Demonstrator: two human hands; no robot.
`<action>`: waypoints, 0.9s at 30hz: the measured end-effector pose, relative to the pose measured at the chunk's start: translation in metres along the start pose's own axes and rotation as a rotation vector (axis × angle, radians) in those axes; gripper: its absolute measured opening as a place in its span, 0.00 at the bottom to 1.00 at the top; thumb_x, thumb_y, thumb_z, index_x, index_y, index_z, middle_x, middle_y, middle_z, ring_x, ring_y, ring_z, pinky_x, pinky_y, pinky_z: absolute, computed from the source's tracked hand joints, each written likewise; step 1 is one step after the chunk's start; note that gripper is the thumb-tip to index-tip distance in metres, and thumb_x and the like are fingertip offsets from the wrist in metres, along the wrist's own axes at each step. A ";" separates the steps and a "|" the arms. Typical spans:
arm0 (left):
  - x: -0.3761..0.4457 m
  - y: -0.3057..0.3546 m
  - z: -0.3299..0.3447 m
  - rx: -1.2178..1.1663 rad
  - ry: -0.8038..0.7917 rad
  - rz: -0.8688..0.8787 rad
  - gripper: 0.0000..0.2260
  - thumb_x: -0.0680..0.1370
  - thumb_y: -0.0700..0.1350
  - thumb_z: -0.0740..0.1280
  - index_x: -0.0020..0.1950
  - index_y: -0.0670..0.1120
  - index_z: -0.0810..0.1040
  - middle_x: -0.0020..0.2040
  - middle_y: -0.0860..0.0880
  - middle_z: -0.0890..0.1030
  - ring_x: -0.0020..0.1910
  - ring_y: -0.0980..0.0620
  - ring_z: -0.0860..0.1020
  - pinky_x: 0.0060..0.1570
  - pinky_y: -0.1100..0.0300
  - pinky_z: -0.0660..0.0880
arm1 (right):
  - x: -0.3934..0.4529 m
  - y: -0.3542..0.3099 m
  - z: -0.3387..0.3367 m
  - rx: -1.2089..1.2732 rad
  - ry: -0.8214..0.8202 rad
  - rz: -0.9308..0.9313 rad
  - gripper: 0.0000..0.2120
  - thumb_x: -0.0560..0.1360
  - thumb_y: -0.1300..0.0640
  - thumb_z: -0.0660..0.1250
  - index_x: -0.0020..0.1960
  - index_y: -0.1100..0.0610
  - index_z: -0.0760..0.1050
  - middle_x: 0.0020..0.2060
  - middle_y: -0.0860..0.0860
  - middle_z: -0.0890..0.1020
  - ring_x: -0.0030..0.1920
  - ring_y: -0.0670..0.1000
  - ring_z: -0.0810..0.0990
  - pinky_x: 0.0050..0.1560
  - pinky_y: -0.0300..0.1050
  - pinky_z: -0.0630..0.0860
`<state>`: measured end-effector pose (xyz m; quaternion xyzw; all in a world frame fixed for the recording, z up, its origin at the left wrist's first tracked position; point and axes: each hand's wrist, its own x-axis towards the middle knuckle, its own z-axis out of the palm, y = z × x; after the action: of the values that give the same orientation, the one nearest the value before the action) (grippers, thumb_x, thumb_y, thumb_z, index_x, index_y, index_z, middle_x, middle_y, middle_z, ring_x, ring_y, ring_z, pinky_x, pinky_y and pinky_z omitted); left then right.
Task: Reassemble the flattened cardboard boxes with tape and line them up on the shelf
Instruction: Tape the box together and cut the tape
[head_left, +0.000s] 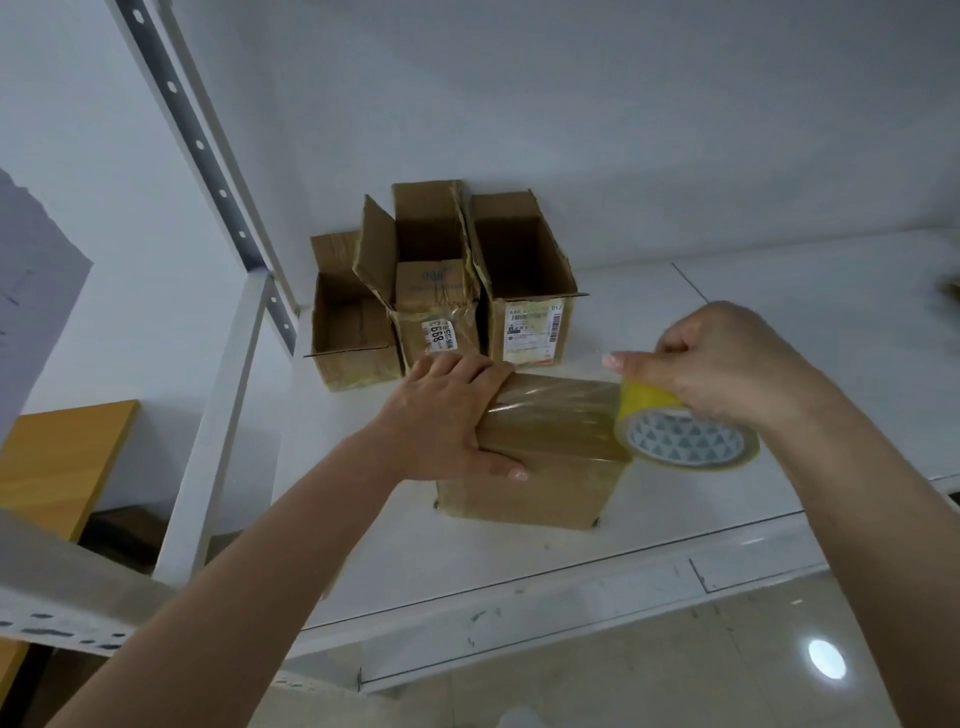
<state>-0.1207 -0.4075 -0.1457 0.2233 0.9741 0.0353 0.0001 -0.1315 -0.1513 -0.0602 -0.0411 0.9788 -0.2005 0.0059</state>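
The cardboard box (535, 457) being taped sits on the white shelf (519, 571), near the front edge, its closed seam side up and its long axis running left to right. A strip of clear tape (561, 402) lies stretched along that top face. The left hand (447, 415) presses flat over the box's left end, fingers on top and thumb down the near side, pinning the tape's start. The right hand (727, 364) is curled round the yellow tape roll (680, 436), held just off the box's right end, so the pull runs rightward, away from the left hand. Farther back stand three open boxes (441, 291) side by side, touching, tops open; nothing shows inside them, though their depths are shadowed.
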 end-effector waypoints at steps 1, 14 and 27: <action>0.001 0.000 0.000 0.008 0.002 0.006 0.50 0.63 0.80 0.55 0.78 0.53 0.54 0.74 0.52 0.64 0.73 0.48 0.61 0.75 0.47 0.54 | 0.000 0.004 0.002 -0.061 -0.021 0.033 0.32 0.63 0.26 0.67 0.28 0.56 0.78 0.22 0.50 0.78 0.29 0.52 0.81 0.33 0.46 0.73; 0.001 0.002 0.001 0.026 -0.010 0.028 0.52 0.63 0.81 0.51 0.79 0.51 0.55 0.74 0.52 0.64 0.72 0.48 0.62 0.74 0.47 0.53 | 0.002 0.050 0.052 0.387 -0.243 0.099 0.34 0.57 0.28 0.67 0.32 0.61 0.76 0.23 0.53 0.71 0.22 0.46 0.71 0.24 0.36 0.68; 0.006 0.062 0.010 0.208 -0.079 0.068 0.36 0.78 0.67 0.49 0.79 0.54 0.36 0.80 0.52 0.38 0.79 0.50 0.39 0.76 0.49 0.43 | 0.002 0.051 0.063 0.359 -0.182 0.085 0.32 0.61 0.26 0.67 0.29 0.58 0.74 0.17 0.47 0.71 0.25 0.49 0.76 0.32 0.43 0.71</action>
<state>-0.0991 -0.3484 -0.1517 0.2563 0.9636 -0.0749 0.0142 -0.1359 -0.1295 -0.1380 -0.0162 0.9238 -0.3665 0.1098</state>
